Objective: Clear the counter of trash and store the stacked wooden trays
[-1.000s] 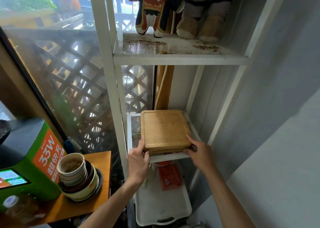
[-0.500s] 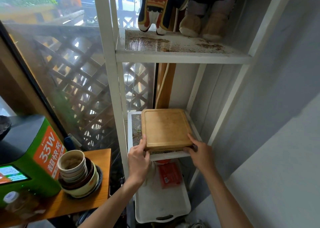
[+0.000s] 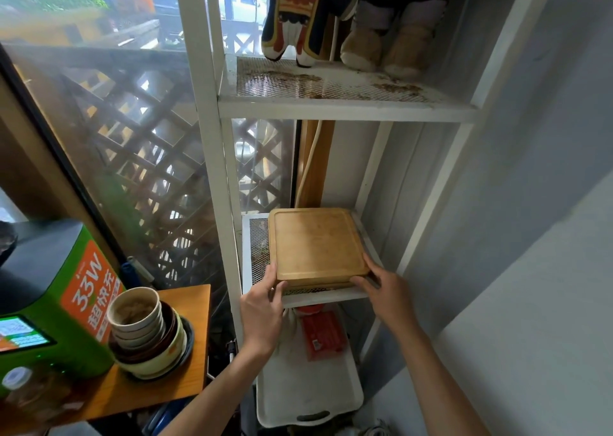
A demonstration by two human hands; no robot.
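Note:
The stacked wooden trays (image 3: 315,243) lie flat on the middle mesh shelf (image 3: 257,246) of a white metal rack. My left hand (image 3: 263,309) grips the stack's near left corner, thumb along the left edge. My right hand (image 3: 386,293) holds the near right corner, fingers on the top rim. Both hands are at the shelf's front edge.
Plush toys (image 3: 348,14) stand on the upper shelf (image 3: 331,104). Below, a white plastic tray (image 3: 308,396) holds a red packet (image 3: 321,334). On the wooden counter (image 3: 159,389) at left sit stacked bowls (image 3: 146,329) and a green charging station (image 3: 49,306). A grey wall (image 3: 530,203) closes the right side.
The trays have slid slightly deeper onto the shelf, and both hands stay on the near corners. The view has shifted a little.

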